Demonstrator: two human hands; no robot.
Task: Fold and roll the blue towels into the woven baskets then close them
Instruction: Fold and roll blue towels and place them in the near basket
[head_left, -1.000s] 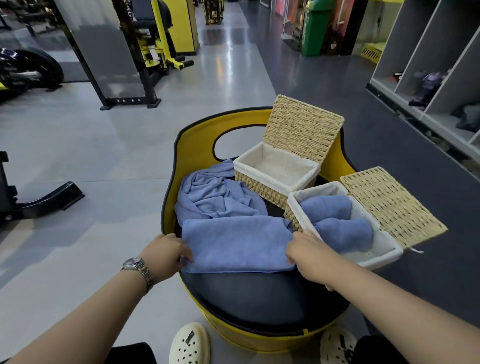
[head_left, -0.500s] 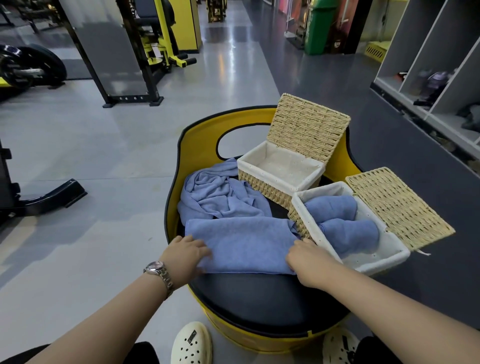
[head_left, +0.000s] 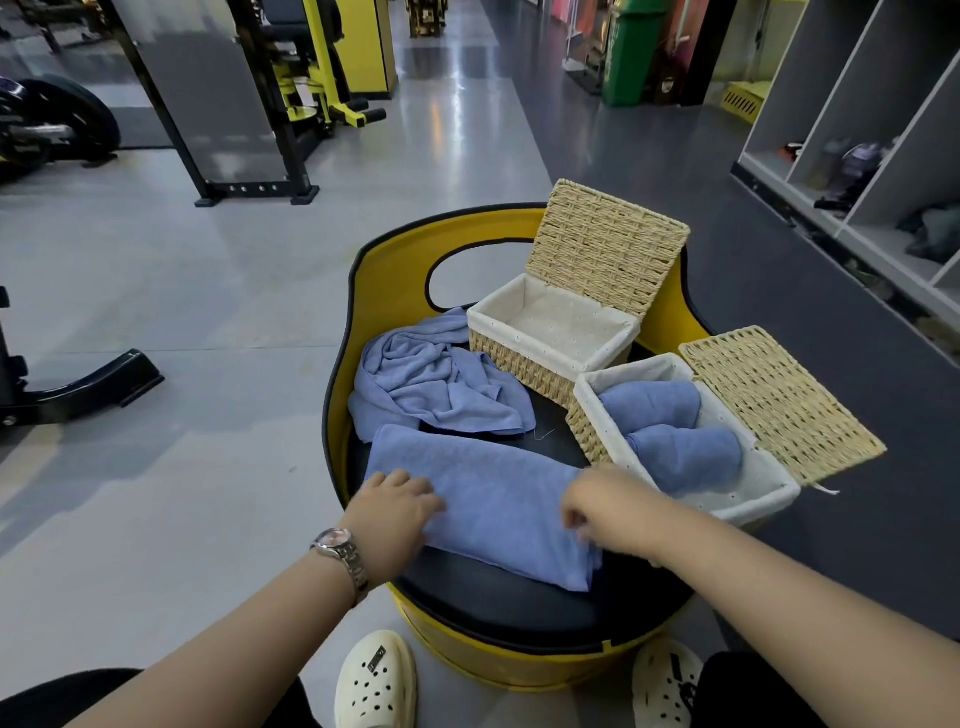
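Bare black seat pad (head_left: 519, 603) lies open along the near edge; farther back the folded towel (head_left: 498, 499), crumpled towel (head_left: 431, 384), two open baskets (head_left: 524, 358) (head_left: 592, 415) and the yellow backrest (head_left: 395, 280) block passage.

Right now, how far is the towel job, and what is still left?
Done: two rolled towels lie in the near basket. In hand: both hands, left and right, are on the folded towel on the black seat. Left: roll it, fold the crumpled towel, fill the empty far basket, and close both open lids.
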